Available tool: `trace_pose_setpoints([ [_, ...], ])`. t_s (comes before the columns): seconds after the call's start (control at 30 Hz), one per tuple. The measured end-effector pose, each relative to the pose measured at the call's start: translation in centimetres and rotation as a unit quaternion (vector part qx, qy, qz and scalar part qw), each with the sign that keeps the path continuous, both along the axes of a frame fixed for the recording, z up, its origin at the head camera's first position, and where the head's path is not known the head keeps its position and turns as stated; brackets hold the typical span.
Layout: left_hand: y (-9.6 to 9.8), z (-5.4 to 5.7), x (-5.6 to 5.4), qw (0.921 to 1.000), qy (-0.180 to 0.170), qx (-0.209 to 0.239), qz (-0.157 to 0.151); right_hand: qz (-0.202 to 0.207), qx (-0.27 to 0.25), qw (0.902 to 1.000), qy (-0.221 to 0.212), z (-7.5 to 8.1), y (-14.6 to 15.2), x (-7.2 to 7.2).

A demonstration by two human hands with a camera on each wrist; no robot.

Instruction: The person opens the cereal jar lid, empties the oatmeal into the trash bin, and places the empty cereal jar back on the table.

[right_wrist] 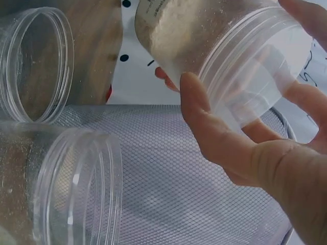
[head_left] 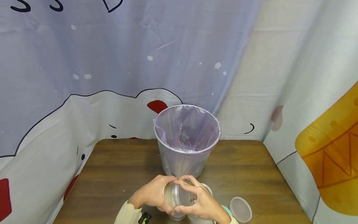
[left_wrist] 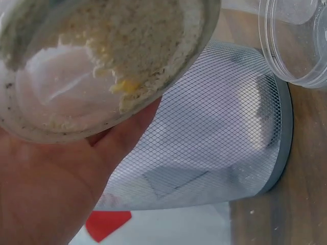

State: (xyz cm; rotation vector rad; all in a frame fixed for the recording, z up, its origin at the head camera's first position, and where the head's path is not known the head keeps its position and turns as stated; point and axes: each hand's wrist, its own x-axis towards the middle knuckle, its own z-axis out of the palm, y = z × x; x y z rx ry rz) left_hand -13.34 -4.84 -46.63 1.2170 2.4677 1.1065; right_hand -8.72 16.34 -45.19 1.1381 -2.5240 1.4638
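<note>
Both hands hold a clear plastic jar (head_left: 169, 195) tilted on its side, close in front of the mesh bin. My left hand (head_left: 152, 193) grips the body. My right hand (head_left: 204, 202) curls its fingers and thumb round the clear ridged end (right_wrist: 250, 56); whether a lid sits on that end I cannot tell. Pale beige powder (left_wrist: 138, 41) with yellowish bits lies inside, seen through the base in the left wrist view. Two clear jars with open threaded mouths stand near the right hand: one jar (right_wrist: 64, 56) farther off, another jar (right_wrist: 76, 189) nearer.
A mesh bin (head_left: 165, 155) with a purple liner (head_left: 170, 132) stands at the back middle of the wooden table (head_left: 120, 174). A round frosted lid (head_left: 240, 210) lies right of the hands, with a teal item (head_left: 227, 210) beside it. Printed curtains (head_left: 112, 56) hang behind.
</note>
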Motion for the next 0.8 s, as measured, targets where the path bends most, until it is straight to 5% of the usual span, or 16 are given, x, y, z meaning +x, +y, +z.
trace_pose_setpoints([
  [0.17, 0.3, 0.8, 0.8, 0.9963, 0.022, -0.063, 0.055, 0.009, -0.025, 0.9987, -0.045, 0.1, 0.2, 0.1],
  [0.3, 0.9, 1.0, 1.6, 0.9845, 0.105, -0.101, 0.098, -0.010, -0.046, 0.9942, -0.096, 0.1, 0.5, 0.1],
  [0.53, 2.4, -0.1, 2.7, 0.9378, 0.287, -0.099, 0.168, -0.117, -0.047, 0.9720, -0.198, 0.3, 0.6, 0.3],
  [0.67, 2.7, -0.7, 2.9, 0.9159, 0.344, -0.080, 0.190, -0.139, -0.058, 0.9586, -0.242, 0.4, 0.6, 0.5],
  [0.8, 2.8, -1.2, 3.0, 0.9039, 0.375, -0.064, 0.196, -0.133, -0.074, 0.9514, -0.268, 0.5, 0.6, 0.5],
])
